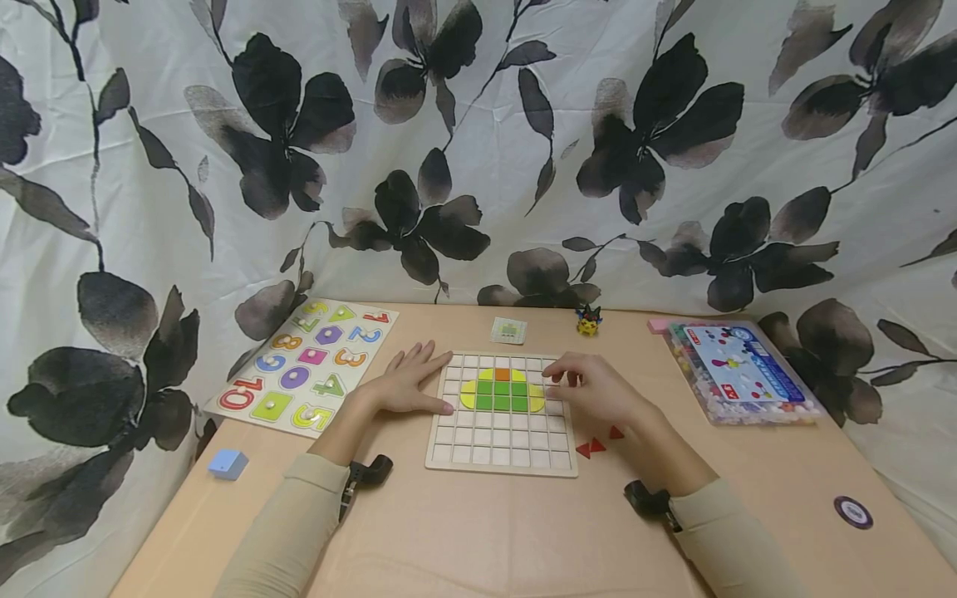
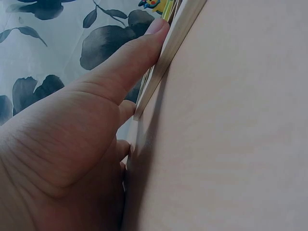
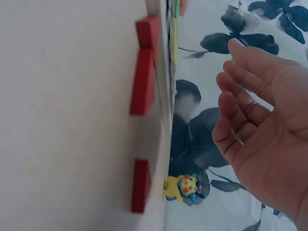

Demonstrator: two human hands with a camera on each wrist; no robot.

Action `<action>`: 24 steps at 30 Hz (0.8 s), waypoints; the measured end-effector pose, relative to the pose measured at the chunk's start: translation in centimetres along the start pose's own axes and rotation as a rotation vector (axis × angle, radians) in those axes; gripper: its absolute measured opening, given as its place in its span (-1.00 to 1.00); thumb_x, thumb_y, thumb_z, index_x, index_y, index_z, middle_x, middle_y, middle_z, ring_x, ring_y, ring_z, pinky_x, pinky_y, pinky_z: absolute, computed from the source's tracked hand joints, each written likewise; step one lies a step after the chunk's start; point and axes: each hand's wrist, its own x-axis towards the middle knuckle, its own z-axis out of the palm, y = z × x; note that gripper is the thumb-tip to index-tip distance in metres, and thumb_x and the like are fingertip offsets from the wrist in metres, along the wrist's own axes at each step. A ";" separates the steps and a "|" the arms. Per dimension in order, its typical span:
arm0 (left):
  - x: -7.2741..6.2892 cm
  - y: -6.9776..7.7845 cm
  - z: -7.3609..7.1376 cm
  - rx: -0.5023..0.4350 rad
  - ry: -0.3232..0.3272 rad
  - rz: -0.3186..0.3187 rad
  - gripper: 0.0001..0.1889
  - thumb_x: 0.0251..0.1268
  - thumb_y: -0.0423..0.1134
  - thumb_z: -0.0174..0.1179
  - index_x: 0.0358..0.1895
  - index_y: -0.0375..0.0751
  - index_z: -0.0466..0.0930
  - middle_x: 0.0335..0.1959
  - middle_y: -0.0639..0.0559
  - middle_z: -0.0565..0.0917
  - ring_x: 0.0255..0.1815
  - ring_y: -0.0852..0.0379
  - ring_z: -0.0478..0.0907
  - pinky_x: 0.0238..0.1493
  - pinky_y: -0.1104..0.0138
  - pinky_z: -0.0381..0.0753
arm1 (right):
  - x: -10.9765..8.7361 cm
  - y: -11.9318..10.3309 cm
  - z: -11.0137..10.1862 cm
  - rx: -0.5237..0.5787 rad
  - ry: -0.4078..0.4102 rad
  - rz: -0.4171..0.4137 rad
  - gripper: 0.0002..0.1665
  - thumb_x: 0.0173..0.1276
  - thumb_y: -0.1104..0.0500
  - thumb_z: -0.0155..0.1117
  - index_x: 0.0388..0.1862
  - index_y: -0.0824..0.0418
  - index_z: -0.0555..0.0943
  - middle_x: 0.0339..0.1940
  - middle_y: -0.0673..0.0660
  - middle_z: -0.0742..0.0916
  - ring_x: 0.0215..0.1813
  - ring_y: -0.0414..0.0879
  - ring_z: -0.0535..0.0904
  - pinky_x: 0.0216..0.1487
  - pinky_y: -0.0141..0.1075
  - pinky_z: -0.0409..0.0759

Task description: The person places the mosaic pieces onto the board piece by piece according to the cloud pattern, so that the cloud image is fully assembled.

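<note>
A square grid board (image 1: 503,455) with wooden edges lies in front of me in the head view. Green square tiles (image 1: 501,397) fill its middle, with yellow pieces (image 1: 537,399) at the sides and an orange tile (image 1: 503,374) on top. My left hand (image 1: 407,386) spreads flat at the board's left edge, its thumb (image 2: 156,29) resting on the rim. Above the right edge hovers my right hand (image 1: 598,389), fingers loosely bent; nothing shows between them in the right wrist view. Several red triangular pieces (image 1: 596,445) lie beside the board, under my right wrist.
A number-and-shape puzzle board (image 1: 336,357) is at left, near a blue block (image 1: 228,464). Behind the grid board are a small pale card (image 1: 508,330) and a yellow figurine (image 1: 588,321). A plastic box (image 1: 740,370) and a dark round disc (image 1: 853,512) lie right.
</note>
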 end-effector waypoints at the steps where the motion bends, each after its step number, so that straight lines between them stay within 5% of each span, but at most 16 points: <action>1: 0.0 0.0 0.0 0.002 0.000 0.001 0.18 0.09 0.49 0.34 0.71 0.11 0.01 0.75 -0.24 -0.23 0.76 -0.25 -0.39 0.68 -0.22 -0.42 | -0.1 0.0 -0.2 -0.002 0.002 0.011 -0.66 0.42 0.10 0.45 0.14 0.11 0.76 -0.16 -0.06 0.71 -0.15 -0.03 0.53 -0.21 -0.29 0.55; 13: 0.2 -0.2 0.1 0.007 0.002 0.001 0.18 0.10 0.50 0.33 0.72 0.12 0.00 0.75 -0.25 -0.22 0.76 -0.26 -0.39 0.68 -0.22 -0.42 | -1.8 1.4 -3.3 -0.047 0.001 0.024 -0.64 0.40 0.17 0.45 0.16 0.14 0.74 -0.17 0.00 0.73 -0.17 -0.02 0.52 -0.22 -0.30 0.55; 24: 0.0 0.1 0.0 -0.001 0.001 0.004 0.16 0.12 0.45 0.35 0.71 0.07 0.01 0.74 -0.28 -0.21 0.75 -0.30 -0.37 0.67 -0.25 -0.40 | -3.3 3.7 -5.9 -0.038 -0.124 0.060 -0.63 0.34 0.24 0.49 0.11 0.25 0.74 -0.11 0.17 0.79 -0.16 -0.05 0.57 -0.12 -0.37 0.61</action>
